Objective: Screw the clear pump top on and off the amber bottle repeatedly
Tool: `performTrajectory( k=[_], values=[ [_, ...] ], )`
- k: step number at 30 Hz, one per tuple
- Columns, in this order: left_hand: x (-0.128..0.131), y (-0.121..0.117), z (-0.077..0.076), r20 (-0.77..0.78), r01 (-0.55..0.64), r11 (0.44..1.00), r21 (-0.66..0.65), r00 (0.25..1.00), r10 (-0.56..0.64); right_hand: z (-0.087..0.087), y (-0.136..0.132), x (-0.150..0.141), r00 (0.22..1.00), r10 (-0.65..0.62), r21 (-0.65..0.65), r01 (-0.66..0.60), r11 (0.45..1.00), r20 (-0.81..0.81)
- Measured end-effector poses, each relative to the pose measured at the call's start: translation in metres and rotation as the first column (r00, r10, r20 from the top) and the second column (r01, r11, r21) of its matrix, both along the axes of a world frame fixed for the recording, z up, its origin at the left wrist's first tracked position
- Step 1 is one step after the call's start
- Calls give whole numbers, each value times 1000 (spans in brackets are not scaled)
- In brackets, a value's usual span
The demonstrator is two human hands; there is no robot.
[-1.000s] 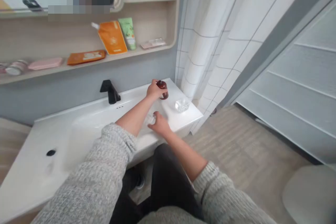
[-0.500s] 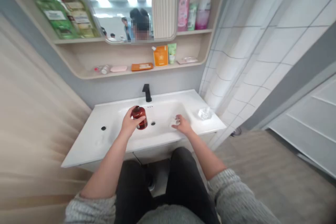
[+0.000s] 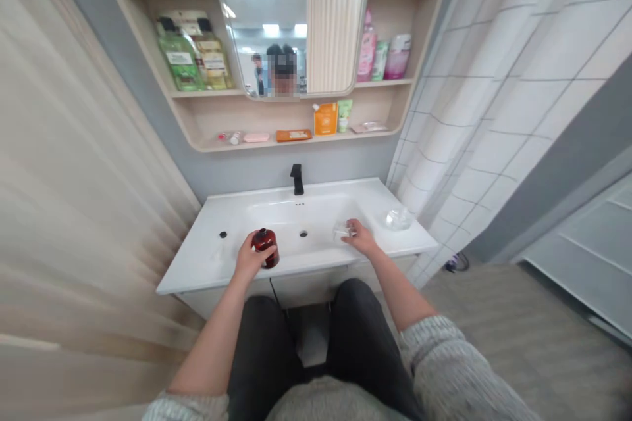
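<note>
Reference: clock positions are read around the drain (image 3: 303, 233), with 12 toward the faucet.

Left hand (image 3: 245, 262): at 8 o'clock, over the front part of the basin, just behind the front edge.

Left fingers (image 3: 256, 252): curled together and clamped around the body of the dark red bottle (image 3: 265, 248).

Bottle: upright with a slight tilt and a dark cap on top. I can't tell from here whether its base touches the ceramic.

Right hand (image 3: 360, 238): at 3 o'clock, reaching in from the near side.

Right fingers (image 3: 351, 227): bent down, their tips touching a small clear piece (image 3: 343, 233). It's too small for me to identify, and I can't tell if they're clamped on it.

Edges: the front edge of the white washbasin worktop (image 3: 212, 273) runs close below both hands.

Room: the drain sits between the hands, well apart from each. A small hole (image 3: 223, 235) lies at 9 o'clock, beyond the bottle.

Nearby: a clear glass dish (image 3: 397, 218) sits at 3 o'clock, just past the right hand. The black faucet (image 3: 297, 179) stands at 12, below a wooden shelf (image 3: 296, 142).
</note>
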State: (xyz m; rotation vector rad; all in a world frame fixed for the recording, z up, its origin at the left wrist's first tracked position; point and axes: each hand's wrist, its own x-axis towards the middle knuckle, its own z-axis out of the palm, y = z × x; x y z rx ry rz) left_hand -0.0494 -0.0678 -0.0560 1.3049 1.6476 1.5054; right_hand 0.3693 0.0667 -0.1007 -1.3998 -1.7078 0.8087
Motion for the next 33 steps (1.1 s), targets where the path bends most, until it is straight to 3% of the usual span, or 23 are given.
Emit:
performTrajectory(
  k=[7,12,17,22,26,29,33],
  values=[
    [3,4,-21,-64,27,1000,3,998,-27,-1,-1,2,999,5,49,-3,999,-37],
    [3,2,-31,-153,5,999,-54,988,-13,0,-3,-7,991,88,46,-84,995,-105],
    [8,16,-24,-181,19,999,-32,983,-25,8,-6,-41,963,204,32,-201,979,-178],
    [19,48,-11,-204,28,1000,10,979,-25,15,2,-90,950,256,30,-255,967,-181],
    [27,71,-13,-254,14,1000,13,967,-10,7,12,-110,960,226,8,-228,974,-163],
    [29,80,-24,-259,5,1000,6,966,-4,-4,16,-111,969,210,-50,-218,975,-132],
    [27,84,-36,-262,5,1000,5,965,-4,-12,16,-107,954,267,-29,-273,962,-139]
  ],
)
